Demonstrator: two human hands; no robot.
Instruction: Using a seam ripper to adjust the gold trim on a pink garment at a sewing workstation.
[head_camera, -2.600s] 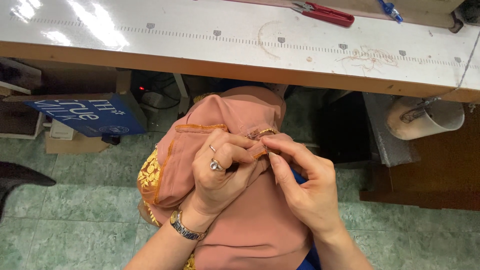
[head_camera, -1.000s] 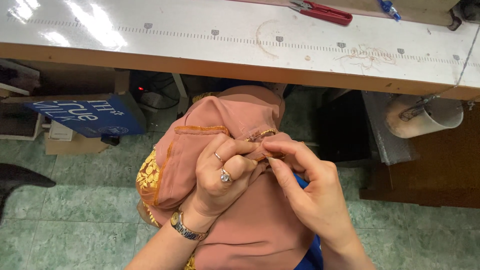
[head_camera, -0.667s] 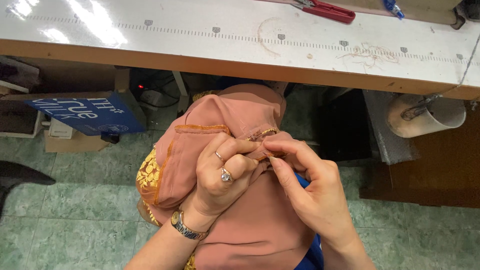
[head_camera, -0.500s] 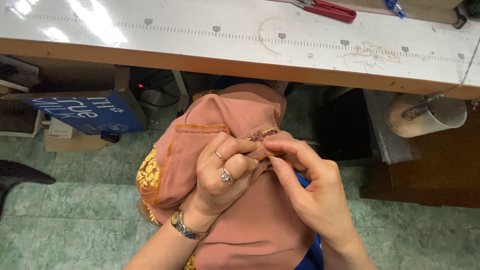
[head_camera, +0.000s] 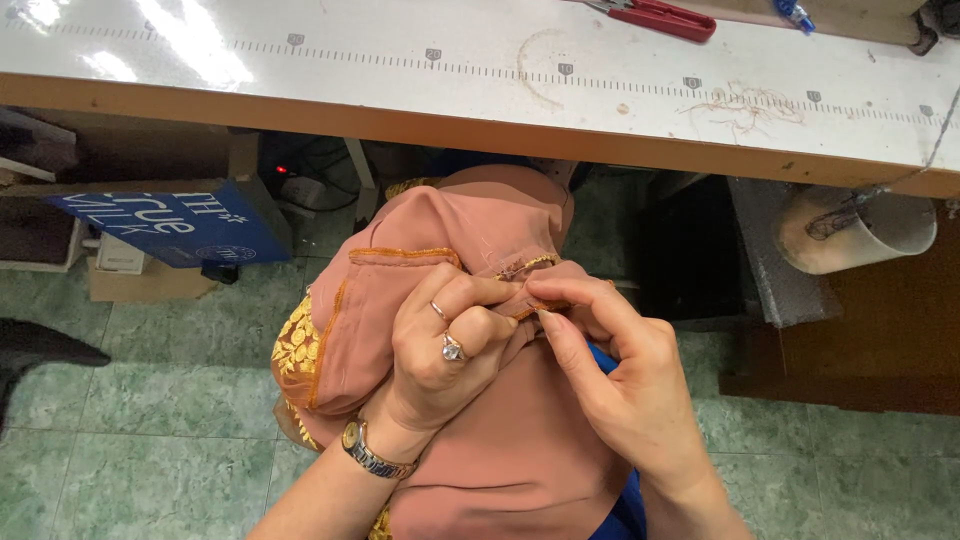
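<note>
A dusty-pink garment (head_camera: 500, 440) with an orange stitched edge and yellow embroidery lies bunched over my lap. My left hand (head_camera: 445, 350), with two rings and a wristwatch, grips a fold of the pink cloth. My right hand (head_camera: 625, 385) pinches the same trimmed edge (head_camera: 525, 305) between thumb and forefinger, touching the left hand's fingertips. A short gold trim piece (head_camera: 520, 266) shows just above the pinch. Whether a needle is held is too small to tell.
A white worktable (head_camera: 400, 85) with a printed ruler scale runs across the top. Red-handled scissors (head_camera: 660, 17) and loose threads (head_camera: 745, 103) lie on it. Below sit a blue box (head_camera: 170, 225), a white cup-like holder (head_camera: 860, 230) and green floor tiles (head_camera: 150, 440).
Almost nothing has moved. My fingers have shifted slightly along the trimmed edge, and both hands keep their pinch on the cloth.
</note>
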